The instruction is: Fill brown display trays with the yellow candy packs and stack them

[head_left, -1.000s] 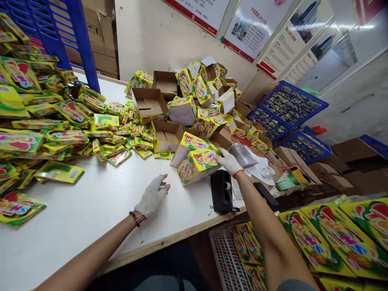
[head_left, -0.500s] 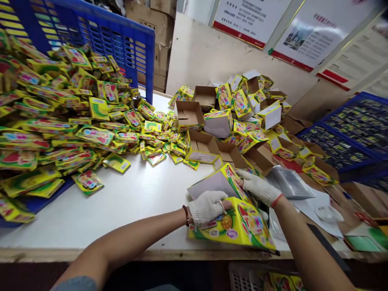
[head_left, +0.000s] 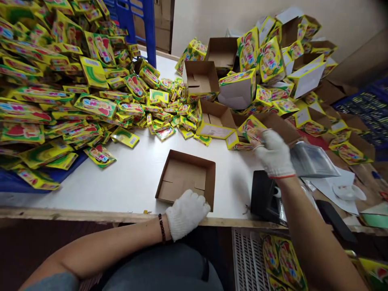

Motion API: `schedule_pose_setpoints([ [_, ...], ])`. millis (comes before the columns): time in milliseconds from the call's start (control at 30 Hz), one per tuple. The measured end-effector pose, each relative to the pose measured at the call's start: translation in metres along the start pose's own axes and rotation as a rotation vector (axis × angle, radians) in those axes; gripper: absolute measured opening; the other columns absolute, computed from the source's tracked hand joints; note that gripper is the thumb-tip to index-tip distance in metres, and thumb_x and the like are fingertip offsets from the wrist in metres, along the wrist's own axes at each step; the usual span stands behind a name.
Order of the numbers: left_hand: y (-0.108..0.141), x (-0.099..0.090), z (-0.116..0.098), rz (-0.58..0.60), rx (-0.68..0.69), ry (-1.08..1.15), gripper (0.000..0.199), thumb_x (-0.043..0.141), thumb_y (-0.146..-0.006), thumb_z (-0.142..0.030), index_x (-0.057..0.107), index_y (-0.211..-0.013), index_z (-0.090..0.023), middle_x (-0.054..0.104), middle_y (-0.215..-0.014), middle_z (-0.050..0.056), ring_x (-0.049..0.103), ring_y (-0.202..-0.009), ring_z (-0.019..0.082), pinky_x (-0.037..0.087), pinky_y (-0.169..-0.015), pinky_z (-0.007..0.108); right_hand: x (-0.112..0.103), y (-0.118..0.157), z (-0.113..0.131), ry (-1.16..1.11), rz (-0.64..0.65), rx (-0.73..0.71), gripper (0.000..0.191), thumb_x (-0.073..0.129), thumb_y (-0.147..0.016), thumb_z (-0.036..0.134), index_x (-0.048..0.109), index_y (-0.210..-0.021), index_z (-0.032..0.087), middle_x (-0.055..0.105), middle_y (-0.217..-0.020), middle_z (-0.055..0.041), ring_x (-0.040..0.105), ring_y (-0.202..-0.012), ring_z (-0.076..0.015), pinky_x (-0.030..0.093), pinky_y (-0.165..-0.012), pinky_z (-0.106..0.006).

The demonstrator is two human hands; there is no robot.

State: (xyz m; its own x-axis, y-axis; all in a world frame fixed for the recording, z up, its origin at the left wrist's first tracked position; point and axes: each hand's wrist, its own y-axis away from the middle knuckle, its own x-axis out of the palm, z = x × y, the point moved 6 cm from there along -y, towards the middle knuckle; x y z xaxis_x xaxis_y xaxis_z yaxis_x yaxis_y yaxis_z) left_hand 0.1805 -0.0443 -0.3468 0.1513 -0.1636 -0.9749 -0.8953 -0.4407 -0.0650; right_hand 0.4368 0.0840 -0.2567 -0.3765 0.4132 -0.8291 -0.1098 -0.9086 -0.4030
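Note:
An open brown cardboard box (head_left: 184, 171) sits on the white table in front of me, its bare inside facing up. My left hand (head_left: 188, 214), in a white knit glove, is closed over its near right wall, with the thumb hidden. Farther right, my gloved right hand (head_left: 275, 155) is at a yellow printed box (head_left: 252, 128) in the pile of open boxes. Its fingertips are blurred against that box, so whether they grip it does not show.
A heap of small yellow candy packs (head_left: 95, 105) fills the left side by a blue crate (head_left: 148, 28). More open display boxes (head_left: 268, 60) are piled at the back. On the right lie a black stand (head_left: 262, 194) and clear plastic trays (head_left: 315, 157). Below the edge stands a white basket (head_left: 247, 258).
The yellow printed box between my hands has become an open box standing flat on the table, brown inside up. My right hand has left it and moved to the box pile. The view has tilted down.

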Motion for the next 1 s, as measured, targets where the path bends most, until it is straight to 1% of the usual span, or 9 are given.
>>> schedule_pose_setpoints([
  [133,0.017,-0.028,0.028,-0.181,-0.066,0.143,0.036,0.062,-0.092,-0.040,0.061,-0.118,-0.016,0.066,-0.102,0.010,0.062,-0.091,0.025,0.048,-0.076,0.039,0.088,0.034,0.047,-0.238,0.365,-0.071,0.041,0.059,-0.081,0.040,0.067,-0.116,0.021,0.067,-0.119,-0.0130,0.062,-0.114,-0.0301,0.047,-0.105,-0.049],
  [233,0.036,-0.060,0.094,-0.415,-0.230,0.204,0.033,0.052,-0.097,-0.035,0.062,-0.121,-0.016,0.064,-0.113,0.012,0.061,-0.102,0.024,0.050,-0.089,0.040,0.136,0.051,0.071,-0.299,0.786,-0.049,0.029,0.056,-0.083,0.041,0.073,-0.098,0.022,0.072,-0.097,-0.0073,0.067,-0.093,-0.0267,0.054,-0.090,-0.045],
  [300,0.040,-0.071,0.147,-0.522,-0.339,0.218,0.031,0.047,-0.098,-0.031,0.065,-0.119,-0.016,0.064,-0.115,0.012,0.060,-0.107,0.023,0.050,-0.095,0.040,0.156,0.048,0.084,-0.343,0.946,-0.078,0.032,0.052,-0.088,0.044,0.073,-0.095,0.022,0.073,-0.088,-0.0051,0.067,-0.082,-0.0235,0.056,-0.083,-0.042],
  [400,0.013,-0.078,0.215,-0.538,-0.387,0.190,0.031,0.046,-0.096,-0.028,0.067,-0.116,-0.017,0.065,-0.116,0.011,0.058,-0.114,0.024,0.048,-0.103,0.042,0.180,0.009,0.098,-0.458,0.747,-0.116,0.041,0.050,-0.091,0.041,0.067,-0.122,0.022,0.071,-0.116,-0.0083,0.066,-0.104,-0.0252,0.053,-0.097,-0.044],
  [533,-0.071,-0.088,0.287,-0.427,-0.398,0.134,0.028,0.050,-0.093,-0.024,0.072,-0.108,-0.018,0.068,-0.111,0.010,0.060,-0.111,0.023,0.047,-0.103,0.039,0.227,-0.051,0.092,-0.462,0.308,-0.047,0.061,0.049,-0.086,0.029,0.048,-0.146,0.018,0.055,-0.142,-0.0139,0.047,-0.136,-0.0303,0.035,-0.118,-0.051],
  [600,-0.114,-0.091,0.321,-0.331,-0.459,0.123,0.025,0.052,-0.093,-0.026,0.073,-0.101,-0.017,0.070,-0.107,0.009,0.062,-0.108,0.022,0.047,-0.101,0.036,0.251,-0.073,0.083,-0.442,0.194,-0.020,0.066,0.047,-0.087,0.026,0.039,-0.151,0.016,0.048,-0.148,-0.0148,0.041,-0.141,-0.0303,0.030,-0.121,-0.051],
  [700,-0.162,-0.086,0.365,-0.227,-0.509,0.150,0.027,0.055,-0.095,-0.035,0.071,-0.102,-0.014,0.070,-0.110,0.008,0.063,-0.105,0.021,0.047,-0.100,0.036,0.279,-0.102,0.073,-0.430,0.131,-0.045,0.066,0.044,-0.090,0.025,0.033,-0.154,0.016,0.044,-0.151,-0.0135,0.035,-0.146,-0.0281,0.025,-0.124,-0.049],
  [833,-0.192,-0.068,0.401,-0.145,-0.525,0.193,0.038,0.059,-0.096,-0.042,0.061,-0.122,-0.014,0.062,-0.125,0.010,0.062,-0.109,0.023,0.052,-0.097,0.045,0.301,-0.133,0.061,-0.349,0.168,0.029,0.058,0.044,-0.093,0.031,0.043,-0.148,0.014,0.049,-0.145,-0.0158,0.037,-0.143,-0.0305,0.024,-0.124,-0.050],
  [1000,-0.176,-0.057,0.390,-0.063,-0.506,0.182,0.045,0.060,-0.091,-0.046,0.064,-0.118,-0.010,0.061,-0.125,0.011,0.059,-0.113,0.024,0.044,-0.102,0.041,0.292,-0.115,0.074,-0.316,0.332,-0.036,0.056,0.050,-0.093,0.039,0.050,-0.141,0.010,0.048,-0.142,-0.0197,0.038,-0.140,-0.0328,0.030,-0.120,-0.048],
])
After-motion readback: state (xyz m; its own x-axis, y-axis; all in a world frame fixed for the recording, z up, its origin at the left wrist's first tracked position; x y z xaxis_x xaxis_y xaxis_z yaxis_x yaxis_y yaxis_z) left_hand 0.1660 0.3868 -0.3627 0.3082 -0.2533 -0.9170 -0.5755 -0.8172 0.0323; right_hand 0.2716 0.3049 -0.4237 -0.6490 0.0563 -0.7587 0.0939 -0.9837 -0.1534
